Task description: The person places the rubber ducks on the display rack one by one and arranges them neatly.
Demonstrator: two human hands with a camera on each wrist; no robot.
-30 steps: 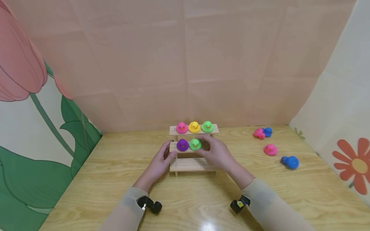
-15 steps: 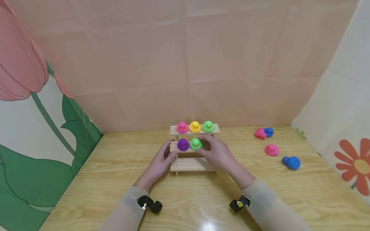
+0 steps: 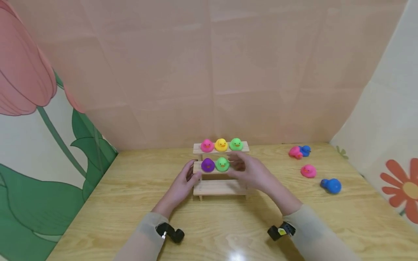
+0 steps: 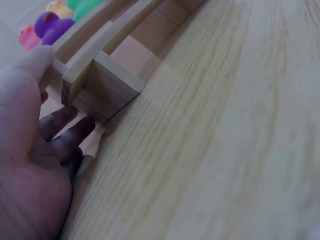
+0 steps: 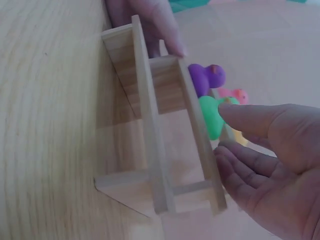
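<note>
A three-tiered wooden display stand stands on the table. My left hand holds its left end at the middle tier; in the left wrist view the thumb lies against the board's end and the fingers are curled beside it. On that tier sit a purple rubber duck and a green rubber duck, side by side. My right hand is just right of the green duck, thumb and fingers spread apart, holding nothing. In the right wrist view its thumb tip overlaps the green duck; contact is unclear.
Along the top tier are a pink duck, a yellow duck and another green duck. Right on the table lie a pink duck, a blue duck on its side, and a pink duck against a blue one.
My right hand has let go of the green duck and drawn slightly to the right, its fingers parting. The left hand stays at the stand's end. The whole view has shifted slightly.
</note>
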